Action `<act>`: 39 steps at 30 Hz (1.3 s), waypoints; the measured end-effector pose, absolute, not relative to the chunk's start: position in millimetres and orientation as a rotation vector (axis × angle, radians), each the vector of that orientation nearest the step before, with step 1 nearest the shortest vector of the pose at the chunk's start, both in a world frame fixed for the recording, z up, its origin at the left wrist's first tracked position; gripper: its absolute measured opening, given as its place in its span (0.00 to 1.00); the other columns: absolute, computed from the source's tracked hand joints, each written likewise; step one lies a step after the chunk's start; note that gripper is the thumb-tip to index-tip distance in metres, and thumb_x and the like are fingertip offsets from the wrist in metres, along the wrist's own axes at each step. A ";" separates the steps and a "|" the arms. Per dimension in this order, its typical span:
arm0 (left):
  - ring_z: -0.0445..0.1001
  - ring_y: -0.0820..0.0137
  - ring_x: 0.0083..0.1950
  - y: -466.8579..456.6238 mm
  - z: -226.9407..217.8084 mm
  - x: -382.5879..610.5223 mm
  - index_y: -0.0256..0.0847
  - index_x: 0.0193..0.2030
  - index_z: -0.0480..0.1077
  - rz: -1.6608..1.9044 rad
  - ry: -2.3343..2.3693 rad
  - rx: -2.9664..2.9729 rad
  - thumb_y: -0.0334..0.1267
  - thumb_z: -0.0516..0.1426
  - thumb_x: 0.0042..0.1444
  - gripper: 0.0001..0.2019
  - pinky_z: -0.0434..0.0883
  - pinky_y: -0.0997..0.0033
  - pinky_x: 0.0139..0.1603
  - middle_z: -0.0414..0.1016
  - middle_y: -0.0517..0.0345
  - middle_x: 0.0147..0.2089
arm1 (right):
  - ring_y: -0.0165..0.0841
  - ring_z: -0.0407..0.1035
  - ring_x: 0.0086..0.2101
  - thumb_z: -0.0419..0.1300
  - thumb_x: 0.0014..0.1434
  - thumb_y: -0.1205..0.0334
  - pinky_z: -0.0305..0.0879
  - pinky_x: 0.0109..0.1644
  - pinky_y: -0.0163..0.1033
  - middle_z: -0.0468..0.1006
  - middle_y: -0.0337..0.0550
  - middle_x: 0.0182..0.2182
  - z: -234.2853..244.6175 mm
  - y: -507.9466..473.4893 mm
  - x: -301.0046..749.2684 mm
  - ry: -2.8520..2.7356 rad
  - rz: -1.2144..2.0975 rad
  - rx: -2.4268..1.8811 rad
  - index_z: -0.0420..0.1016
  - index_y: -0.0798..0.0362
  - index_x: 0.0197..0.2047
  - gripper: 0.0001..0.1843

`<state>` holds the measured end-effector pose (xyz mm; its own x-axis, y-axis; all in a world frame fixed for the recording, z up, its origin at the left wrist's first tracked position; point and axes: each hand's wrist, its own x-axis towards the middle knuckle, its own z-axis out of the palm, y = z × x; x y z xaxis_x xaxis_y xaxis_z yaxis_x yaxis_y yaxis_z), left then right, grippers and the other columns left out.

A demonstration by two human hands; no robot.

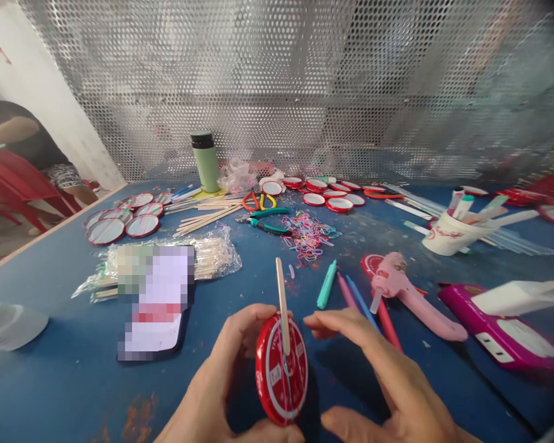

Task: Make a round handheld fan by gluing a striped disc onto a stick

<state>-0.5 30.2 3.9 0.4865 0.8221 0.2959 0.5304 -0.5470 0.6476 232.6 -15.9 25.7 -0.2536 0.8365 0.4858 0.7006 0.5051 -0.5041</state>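
Note:
A red round jar lid stands upright on edge in my left hand, with the fingers at its top and the thumb at its bottom. Against its printed face lies a wooden craft stick, sticking up past the rim. Just to the right, my right hand is apart from the lid, thumb and fingers spread with nothing between them. Beyond the hands are a teal marker, a pile of coloured paper clips and a pink hot glue gun.
A phone lies on a bag of craft sticks at left, near a white cup. Pliers, more lids and a green bottle are farther back. At right are a cup of markers and a purple device.

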 end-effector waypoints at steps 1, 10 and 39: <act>0.76 0.54 0.51 34.6 -0.3 -2.0 0.56 0.66 0.60 0.798 1.085 2.241 0.54 0.67 0.47 0.39 0.79 0.56 0.39 0.76 0.51 0.50 | 0.45 0.75 0.49 0.66 0.56 0.47 0.76 0.50 0.42 0.77 0.52 0.52 24.6 -14.4 231.6 -2.042 0.278 -1.250 0.65 0.51 0.65 0.37; 0.78 0.54 0.51 35.7 -17.3 -6.3 0.50 0.70 0.54 0.780 0.938 2.146 0.49 0.67 0.46 0.45 0.81 0.55 0.43 0.74 0.47 0.57 | 0.45 0.73 0.53 0.71 0.51 0.50 0.74 0.54 0.42 0.73 0.51 0.56 21.9 -15.3 223.6 -2.055 0.456 -1.272 0.60 0.48 0.67 0.44; 0.73 0.58 0.51 29.1 10.1 -23.6 0.43 0.65 0.63 0.719 1.086 2.608 0.42 0.64 0.49 0.35 0.76 0.60 0.51 0.70 0.46 0.54 | 0.40 0.68 0.39 0.70 0.49 0.53 0.67 0.44 0.47 0.73 0.45 0.40 16.7 1.0 204.5 -2.267 0.152 -1.439 0.73 0.52 0.52 0.27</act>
